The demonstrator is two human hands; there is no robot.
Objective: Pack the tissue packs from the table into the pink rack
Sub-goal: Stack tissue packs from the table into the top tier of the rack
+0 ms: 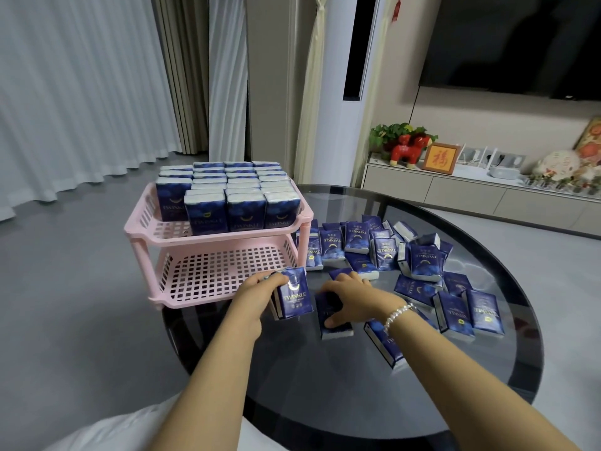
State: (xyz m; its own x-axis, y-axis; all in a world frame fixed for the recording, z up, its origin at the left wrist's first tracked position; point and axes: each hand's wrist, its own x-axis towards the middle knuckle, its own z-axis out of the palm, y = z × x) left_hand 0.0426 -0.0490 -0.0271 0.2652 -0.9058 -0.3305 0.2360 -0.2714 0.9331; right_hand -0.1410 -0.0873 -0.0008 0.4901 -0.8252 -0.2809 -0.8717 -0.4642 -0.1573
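Our left hand (pixel 263 283) grips an upright dark-blue tissue pack (pixel 293 293) beside the two-tier pink plastic rack (pixel 227 271), ready for its bare lower shelf; our right hand (pixel 349 296) curls round another pack (pixel 333 315) lying on the round dark glass table (pixel 325 402).

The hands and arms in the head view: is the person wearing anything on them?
Both forearms are bare, with no sleeves showing. The right hand has a bracelet of small pale shiny beads at its wrist. The left hand shows no ring, watch or glove.
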